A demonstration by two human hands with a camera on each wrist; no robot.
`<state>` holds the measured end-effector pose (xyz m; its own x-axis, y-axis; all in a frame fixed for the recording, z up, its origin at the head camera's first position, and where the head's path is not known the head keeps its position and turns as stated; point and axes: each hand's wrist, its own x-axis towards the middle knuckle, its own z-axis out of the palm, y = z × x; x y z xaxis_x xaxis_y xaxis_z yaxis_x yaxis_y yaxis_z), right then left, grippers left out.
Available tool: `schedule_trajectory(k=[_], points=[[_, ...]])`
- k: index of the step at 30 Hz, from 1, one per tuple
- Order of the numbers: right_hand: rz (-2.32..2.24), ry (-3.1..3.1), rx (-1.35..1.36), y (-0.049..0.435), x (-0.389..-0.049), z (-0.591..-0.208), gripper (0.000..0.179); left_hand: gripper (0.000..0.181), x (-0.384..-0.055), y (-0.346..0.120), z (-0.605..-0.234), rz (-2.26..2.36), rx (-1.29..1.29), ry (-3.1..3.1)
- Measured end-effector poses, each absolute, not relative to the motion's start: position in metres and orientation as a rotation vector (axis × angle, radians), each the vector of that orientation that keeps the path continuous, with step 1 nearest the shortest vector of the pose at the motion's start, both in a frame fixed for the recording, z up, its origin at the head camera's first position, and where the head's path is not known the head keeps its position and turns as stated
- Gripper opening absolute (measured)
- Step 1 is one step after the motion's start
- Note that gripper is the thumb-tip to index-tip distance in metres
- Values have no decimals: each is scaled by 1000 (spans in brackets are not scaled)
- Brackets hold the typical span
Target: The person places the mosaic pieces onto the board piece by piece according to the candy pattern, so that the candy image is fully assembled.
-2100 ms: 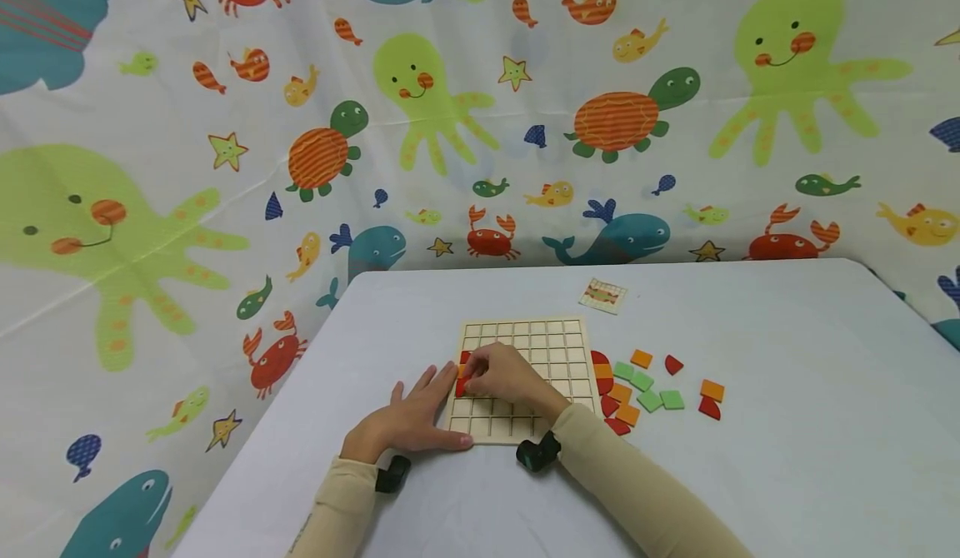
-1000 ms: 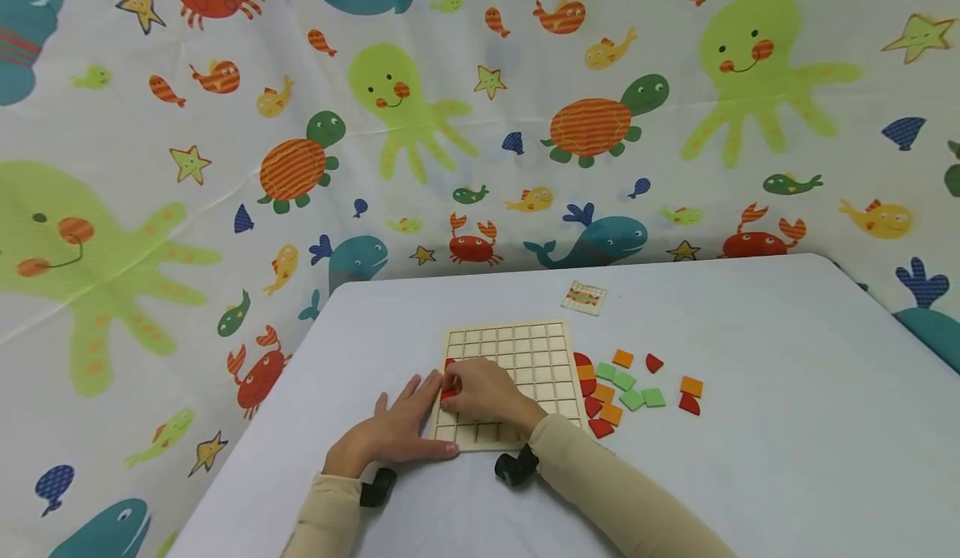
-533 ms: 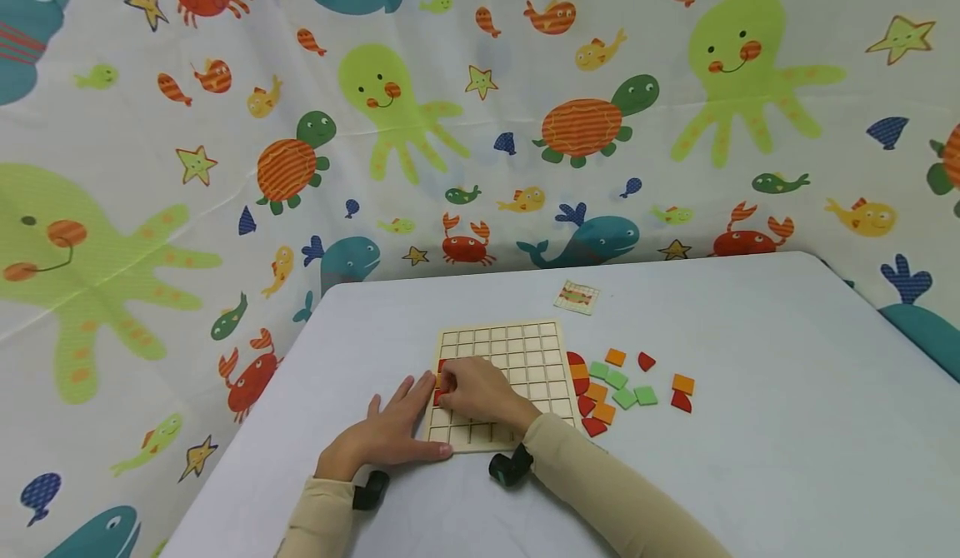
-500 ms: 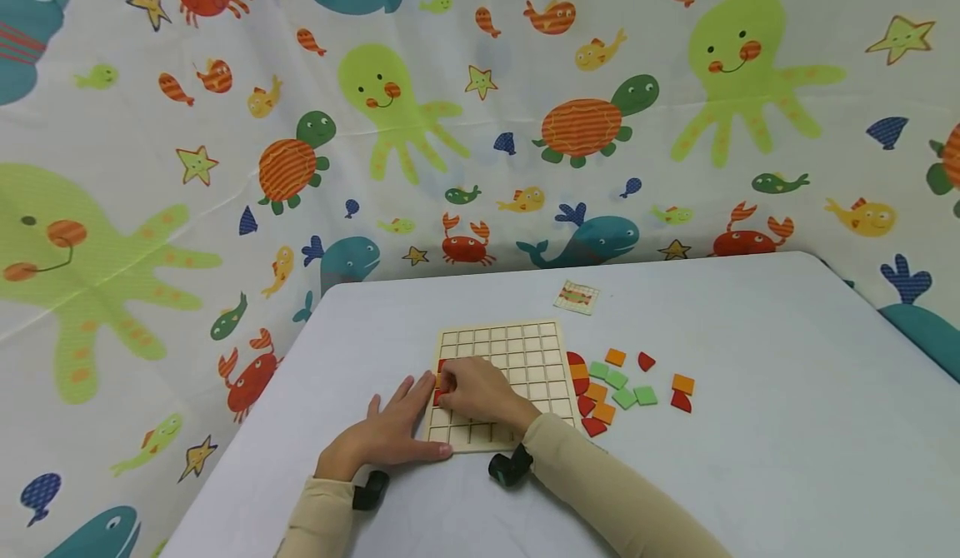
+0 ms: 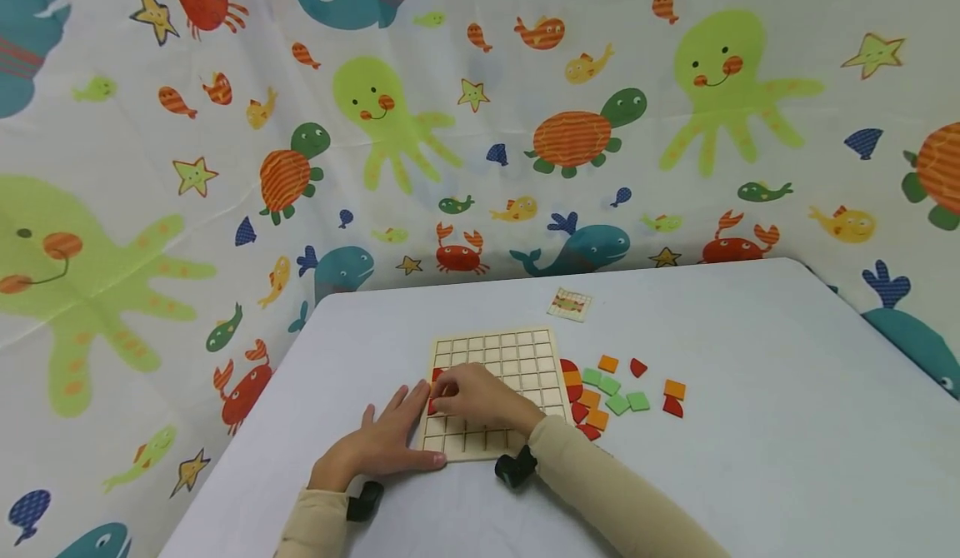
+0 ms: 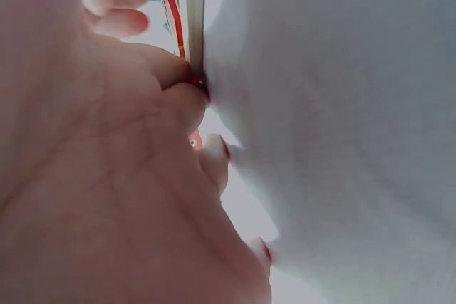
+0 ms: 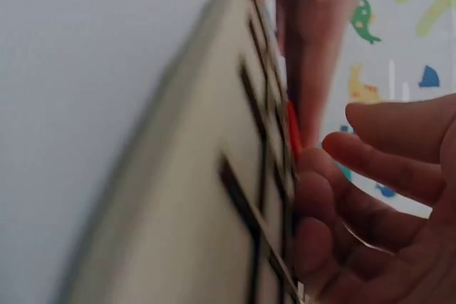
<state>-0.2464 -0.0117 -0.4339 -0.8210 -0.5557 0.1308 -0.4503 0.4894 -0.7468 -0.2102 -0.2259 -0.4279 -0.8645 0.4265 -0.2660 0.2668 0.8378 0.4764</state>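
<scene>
At the gridded wooden board's [image 5: 517, 360] left edge, red tiles [image 5: 432, 408] could be nudged askew by the right hand [image 5: 483, 395], grip unclear, left hand [image 5: 382, 445] splayed.

We find the broadest free room on the right of the white worktop [image 5: 810, 391], with another stretch behind the pale wooden grid board [image 5: 517, 358], where a small printed card [image 5: 570, 305] lies in the way. The left hand [image 5: 382, 443], its fingers spread, blocks the board's left edge and near-left corner; the right hand [image 5: 480, 396] covers part of its left half, and the beige right sleeve [image 5: 615, 491] bars the approach from the near right. Orange square tiles [image 5: 597, 420], green square tiles [image 5: 617, 406] and red quarter-round tiles [image 5: 638, 367] clutter the board's right side, leaving us narrow gaps. A white cloth printed with sea creatures [image 5: 420, 146] walls off the worktop's far side.
</scene>
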Motion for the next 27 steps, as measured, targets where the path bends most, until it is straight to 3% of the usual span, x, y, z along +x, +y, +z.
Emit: schedule_trajectory(k=[13,27], points=[[-1359,2624,-812,93,-253,-386,24,122,-212,-226,-430,566,467,2675],[-1369,2684,-492,185,-265,-380,27,124,-214,-225,-432,571,475,2667]])
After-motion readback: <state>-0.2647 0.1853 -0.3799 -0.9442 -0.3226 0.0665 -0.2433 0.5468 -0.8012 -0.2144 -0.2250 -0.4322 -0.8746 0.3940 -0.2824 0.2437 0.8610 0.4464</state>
